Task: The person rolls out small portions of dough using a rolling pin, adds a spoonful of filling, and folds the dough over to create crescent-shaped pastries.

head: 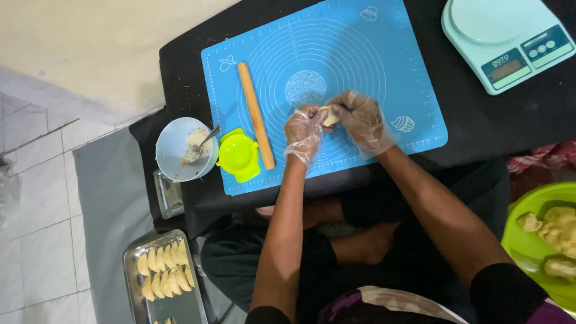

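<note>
Left hand (303, 129) and right hand (360, 120) both clasped on dough piece (330, 115) over blue mat (384, 72).

Open mat right, clutter left

Rolling pin (256, 115), green press (239, 155) and bowl (183, 150) block the left; blue mat (384, 54) lies bare toward the scale (507, 39).

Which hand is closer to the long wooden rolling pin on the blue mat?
Left. The left hand is just beside the long wooden rolling pin, to its right in the picture; the right hand is farther away, beyond the left hand.
</note>
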